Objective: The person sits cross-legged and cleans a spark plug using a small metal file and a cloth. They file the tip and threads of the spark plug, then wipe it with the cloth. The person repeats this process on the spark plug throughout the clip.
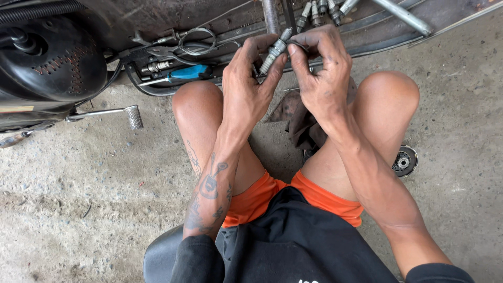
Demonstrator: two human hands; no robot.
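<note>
seated low on the concrete floor (pixel 78 209) beside a motorcycle, i work a spark plug (pixel 274 52) held up between my knees, just short of the metal tray (pixel 367 31). my left hand (pixel 246 89) is closed round the plug's body, thumb and fingers pinching it at a slant. my right hand (pixel 319 73) is closed too, its fingertips nipping at the plug's upper end along with a thin dark strip i cannot make out. by my judgement this is the cleaning or checking stage on the plug's tip; the next move calls for a steady left hold while the right works finely, without slipping off the small end. more spark plugs (pixel 319 10) stand in a row beyond the plug in my hands, a blue-handled screwdriver (pixel 181 73) lies to its left, and a dirty rag (pixel 296 118) sits just below it.
</note>
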